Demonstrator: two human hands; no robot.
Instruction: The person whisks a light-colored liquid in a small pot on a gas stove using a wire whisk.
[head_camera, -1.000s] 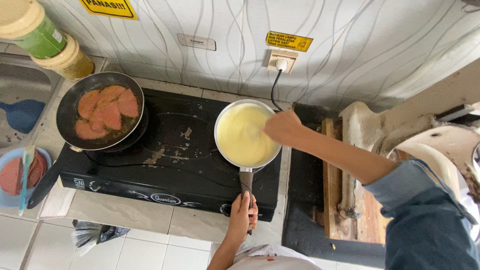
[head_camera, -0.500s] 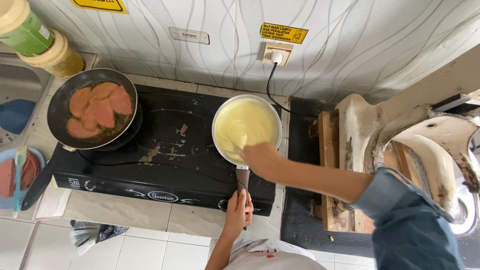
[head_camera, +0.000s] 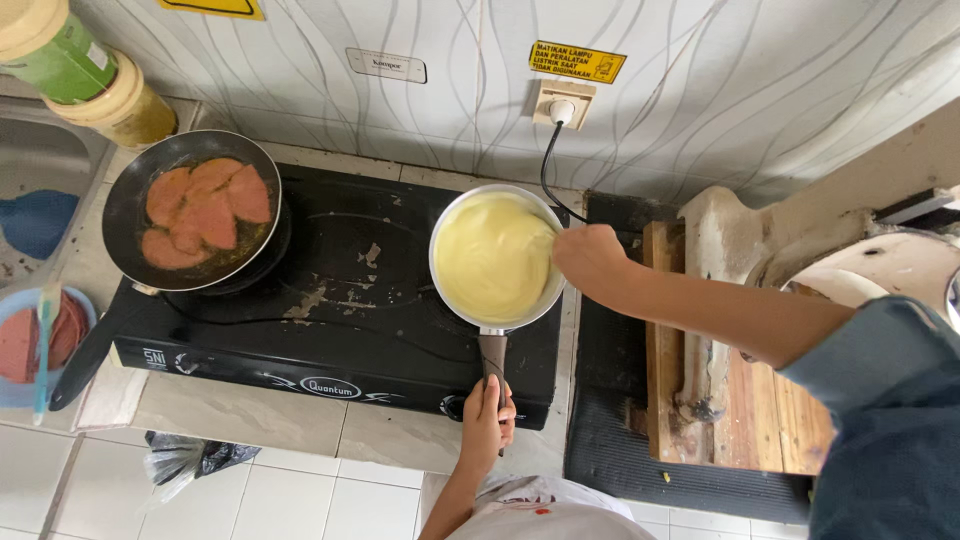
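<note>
One saucepan (head_camera: 497, 258) of pale yellow sauce, sitting on the right burner of a black two-burner stove (head_camera: 330, 320). Left hand (head_camera: 487, 420) wrapped tight around the dark saucepan handle (head_camera: 493, 355), down at the front edge of the stove. Right hand (head_camera: 590, 262) curled in a loose fist right at the pan's right rim, probably holding a stirring tool, but can't tell since nothing shows past the fingers. Blue sleeve (head_camera: 880, 400) on that arm. Over on the left burner, a black frying pan (head_camera: 192, 210) with several pink round meat slices in oil. More slices on a blue plate (head_camera: 40, 345) at the far left, just off the stove. Behind the saucepan, a wall socket (head_camera: 562, 105) with a black cord plugged in. Wooden board (head_camera: 740, 400) off to the right on a dark mat.
</note>
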